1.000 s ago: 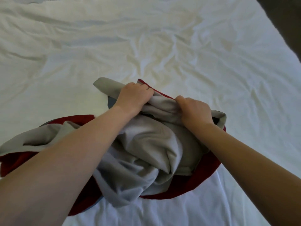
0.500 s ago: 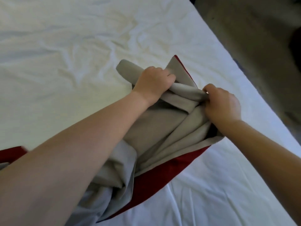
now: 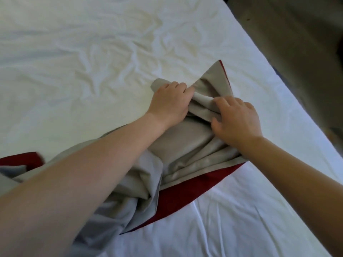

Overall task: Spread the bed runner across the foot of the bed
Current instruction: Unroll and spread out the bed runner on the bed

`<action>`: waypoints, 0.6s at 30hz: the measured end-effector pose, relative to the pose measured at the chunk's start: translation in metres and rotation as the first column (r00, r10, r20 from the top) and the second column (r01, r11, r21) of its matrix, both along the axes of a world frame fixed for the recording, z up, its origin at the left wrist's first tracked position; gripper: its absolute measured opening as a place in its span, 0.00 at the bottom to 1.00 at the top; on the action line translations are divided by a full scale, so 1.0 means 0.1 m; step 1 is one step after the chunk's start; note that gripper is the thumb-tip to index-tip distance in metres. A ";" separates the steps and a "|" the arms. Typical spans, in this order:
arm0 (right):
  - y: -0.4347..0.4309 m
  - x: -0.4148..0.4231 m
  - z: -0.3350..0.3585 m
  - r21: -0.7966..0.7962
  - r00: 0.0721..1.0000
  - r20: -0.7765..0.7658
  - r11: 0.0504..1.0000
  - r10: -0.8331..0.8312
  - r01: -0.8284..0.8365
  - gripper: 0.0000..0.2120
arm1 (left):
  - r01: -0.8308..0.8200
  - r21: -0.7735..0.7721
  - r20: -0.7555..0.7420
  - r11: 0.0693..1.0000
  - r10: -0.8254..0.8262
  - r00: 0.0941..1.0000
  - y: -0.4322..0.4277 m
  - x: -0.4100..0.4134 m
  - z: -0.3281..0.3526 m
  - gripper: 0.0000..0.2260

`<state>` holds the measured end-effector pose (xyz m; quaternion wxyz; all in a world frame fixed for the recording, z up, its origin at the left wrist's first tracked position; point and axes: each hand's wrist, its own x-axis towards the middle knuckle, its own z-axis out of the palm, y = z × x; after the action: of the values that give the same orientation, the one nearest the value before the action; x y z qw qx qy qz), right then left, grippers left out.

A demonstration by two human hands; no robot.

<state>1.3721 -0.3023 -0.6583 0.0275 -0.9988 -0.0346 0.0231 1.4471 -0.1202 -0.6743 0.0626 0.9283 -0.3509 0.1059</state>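
The bed runner (image 3: pixel 185 145), grey on one side and dark red on the other, lies bunched on the white bed (image 3: pixel 83 52) near its right edge. My left hand (image 3: pixel 169 102) grips a rolled grey fold at the runner's far end. Close beside it, my right hand (image 3: pixel 236 118) holds the same fold, with its fingers over the cloth and its thumb at the fold's edge. A grey corner with a red rim sticks up just beyond both hands. The rest of the runner trails back under my left forearm to the lower left.
The wrinkled white sheet spreads wide to the left and far side. The bed's right edge (image 3: pixel 269 75) runs diagonally from the top to the lower right, with dim floor (image 3: pixel 300 52) beyond it.
Both hands have carried the runner's end toward the bed's right edge. The bunch has stretched out behind them. My right hand's fingers have loosened and spread a little.
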 end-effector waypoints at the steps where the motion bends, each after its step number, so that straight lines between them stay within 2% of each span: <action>1: 0.12 -0.01 0.04 0.013 1.000 0.000 0.999 0.030 -0.030 0.19 | -0.009 0.003 0.002 1.000 0.009 1.000 0.09 -0.05 0.04 0.10; 5: 0.68 -0.13 0.16 0.074 0.993 0.013 0.990 0.116 -0.117 0.21 | -0.021 0.028 -0.031 0.999 0.022 0.999 0.61 -0.36 0.18 0.10; 7: 0.99 -0.24 0.16 0.111 0.981 -0.026 0.976 0.192 -0.188 0.22 | -0.027 0.093 -0.071 0.995 0.034 0.997 0.94 -0.57 0.22 0.12; 10: 1.46 -0.41 0.08 0.207 0.926 -0.185 0.934 0.330 -0.291 0.26 | -0.037 0.195 -0.198 0.980 0.076 0.977 1.47 -0.90 0.19 0.20; 13: 1.81 -0.54 -0.09 0.247 0.869 -0.337 0.924 0.363 -0.290 0.33 | -0.017 0.309 -0.346 0.951 0.129 0.929 1.93 -1.14 0.07 0.26; 15: 1.97 -0.61 -0.23 0.212 0.854 -0.393 0.938 0.340 -0.276 0.35 | -0.002 0.347 -0.413 0.938 0.154 0.898 2.14 -1.23 -0.04 0.25; 18: 2.12 -0.63 -0.36 0.214 0.882 -0.346 0.942 0.320 -0.258 0.26 | -0.015 0.309 -0.339 0.951 0.125 0.932 2.19 -1.28 -0.16 0.13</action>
<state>1.3088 -0.0907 -0.6943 0.1109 -0.9536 -0.1794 0.2148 1.3196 0.0992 -0.6908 -0.0212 0.9427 -0.3121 -0.1159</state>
